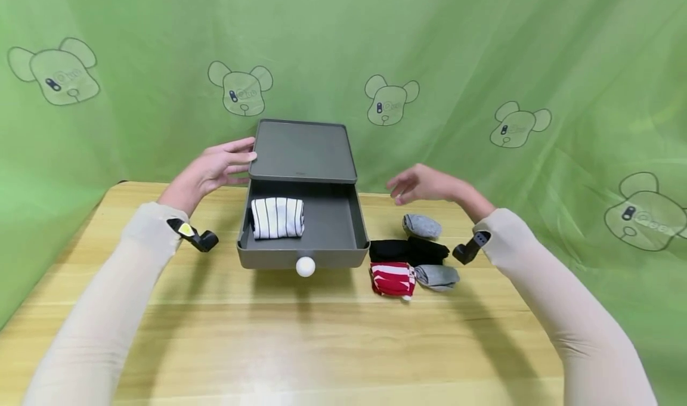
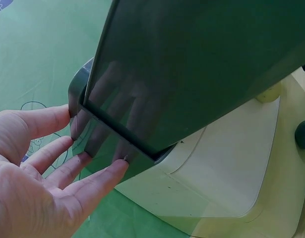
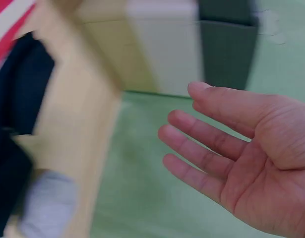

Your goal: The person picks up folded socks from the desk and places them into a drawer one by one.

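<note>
A dark grey drawer box (image 1: 303,149) stands at the back of the table, its drawer (image 1: 330,215) pulled out toward me. Inside the drawer, on the left, lies a rolled white sock with black stripes (image 1: 277,217). A round white knob (image 1: 305,266) is on the drawer front. My left hand (image 1: 217,166) is at the box's left side. In the left wrist view, its spread fingertips (image 2: 123,166) rest against the glossy dark side panel (image 2: 157,84). My right hand (image 1: 421,183) hovers right of the box, fingers loosely bent, holding nothing; its palm shows in the right wrist view.
Right of the drawer lie folded socks: a grey one (image 1: 422,226) at the back, black ones (image 1: 389,251) in the middle, a red-and-white striped one (image 1: 393,279) and another grey one (image 1: 437,276) in front. A green curtain (image 1: 322,48) hangs behind the wooden table (image 1: 300,346).
</note>
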A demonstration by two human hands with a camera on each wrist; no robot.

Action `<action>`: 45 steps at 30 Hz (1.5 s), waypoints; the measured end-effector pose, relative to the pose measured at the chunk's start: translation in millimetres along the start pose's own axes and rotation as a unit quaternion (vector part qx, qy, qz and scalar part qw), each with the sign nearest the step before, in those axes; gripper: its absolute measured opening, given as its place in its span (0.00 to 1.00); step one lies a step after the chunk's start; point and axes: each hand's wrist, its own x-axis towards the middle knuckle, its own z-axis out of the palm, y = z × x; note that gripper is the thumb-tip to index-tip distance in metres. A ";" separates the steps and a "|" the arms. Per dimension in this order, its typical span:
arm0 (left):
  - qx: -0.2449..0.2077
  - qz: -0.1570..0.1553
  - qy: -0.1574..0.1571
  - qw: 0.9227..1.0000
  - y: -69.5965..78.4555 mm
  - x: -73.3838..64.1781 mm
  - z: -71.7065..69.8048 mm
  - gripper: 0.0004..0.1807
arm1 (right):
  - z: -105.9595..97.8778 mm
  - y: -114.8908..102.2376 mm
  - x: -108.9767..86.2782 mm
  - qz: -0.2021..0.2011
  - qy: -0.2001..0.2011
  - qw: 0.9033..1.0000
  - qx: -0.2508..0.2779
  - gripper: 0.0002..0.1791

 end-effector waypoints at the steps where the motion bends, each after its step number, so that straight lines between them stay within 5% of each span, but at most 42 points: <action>1: -0.002 0.000 0.000 1.000 0.5 0.0 -0.4 0.37 | 5.5 7.7 2.4 0.000 -0.008 1.000 -0.001 0.27; 8: -0.004 0.001 0.000 1.000 0.5 0.9 -2.3 0.37 | 41.1 49.8 15.5 -0.020 -0.043 0.999 0.014 0.24; 16: -0.007 -0.001 0.002 1.000 -0.1 1.8 -2.2 0.37 | 71.0 72.5 21.4 -0.017 -0.077 0.996 0.028 0.25; 26: -0.009 0.000 0.000 1.000 -0.6 2.0 -2.8 0.38 | 88.2 74.5 25.3 -0.020 -0.084 0.995 -0.042 0.23; 45: -0.011 0.002 0.002 1.000 -1.3 1.6 -2.9 0.37 | 92.1 74.2 31.1 0.019 -0.080 0.996 -0.016 0.15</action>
